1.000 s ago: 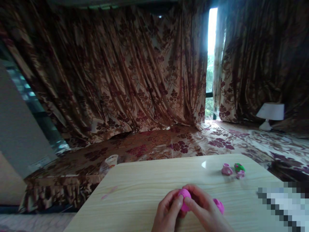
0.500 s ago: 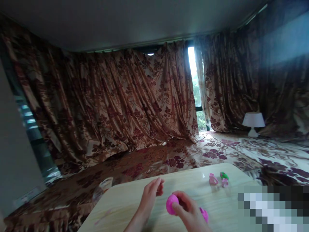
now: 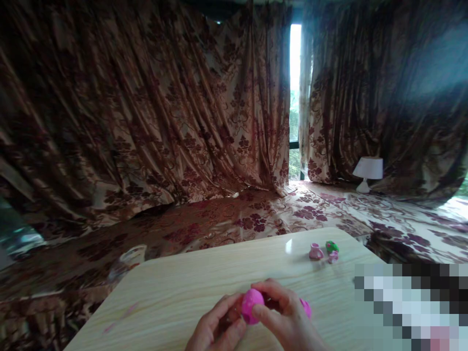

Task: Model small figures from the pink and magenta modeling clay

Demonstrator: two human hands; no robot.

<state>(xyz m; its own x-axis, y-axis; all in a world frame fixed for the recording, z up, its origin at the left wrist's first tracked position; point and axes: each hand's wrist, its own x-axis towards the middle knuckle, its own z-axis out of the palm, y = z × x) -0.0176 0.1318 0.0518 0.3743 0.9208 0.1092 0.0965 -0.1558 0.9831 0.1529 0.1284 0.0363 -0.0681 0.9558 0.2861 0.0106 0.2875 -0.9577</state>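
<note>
A bright pink ball [image 3: 252, 303], which looks like modelling clay, is between my two hands just above the table's near part. My right hand [image 3: 285, 312] grips it from the right, thumb on the near side and fingers curled behind. From the left, my left hand [image 3: 219, 324] closes in with bent fingers and thumb at the ball's edge. Its fingertips are partly hidden behind the ball. Another pink lump [image 3: 305, 308] lies on the table, partly covered by my right hand.
On the table's [image 3: 175, 278] far right sit a small pink pot-shaped piece [image 3: 315, 251], a green piece [image 3: 332, 246] and a smaller pink piece [image 3: 333, 257]. A clear container [image 3: 127, 261] stands past the left edge. A white lamp [image 3: 368, 168] stands farther back.
My left hand has come in from apart to the pink ball's left side and its fingers have bent around it. The view has tilted down.
</note>
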